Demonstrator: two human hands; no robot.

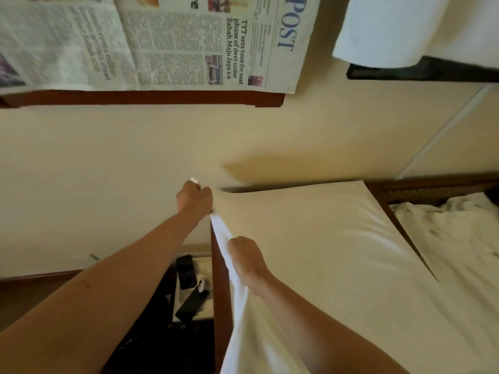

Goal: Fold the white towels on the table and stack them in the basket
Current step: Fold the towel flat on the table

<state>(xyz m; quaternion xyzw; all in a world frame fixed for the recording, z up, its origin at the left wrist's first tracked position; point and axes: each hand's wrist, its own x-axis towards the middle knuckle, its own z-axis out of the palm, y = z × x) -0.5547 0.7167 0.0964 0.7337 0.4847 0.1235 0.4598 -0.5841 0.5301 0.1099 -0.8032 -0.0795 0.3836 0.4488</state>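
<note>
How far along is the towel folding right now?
Done: folded white towels sit stacked at top right; I can't tell if that's the basket. In hand: the left hand and right hand grip one edge of a spread towel. Left: crumpled towels beside it.

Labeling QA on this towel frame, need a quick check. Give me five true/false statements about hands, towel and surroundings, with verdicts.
1. Both hands grip the same white towel. True.
2. The left hand holds the towel's far corner. True.
3. The right hand rests flat and open on the towel. False: its fingers are curled round the towel's edge.
4. A newspaper lies on a wooden surface ahead. True.
5. The towel is already folded into a small square. False: it is spread flat across the table.
</note>
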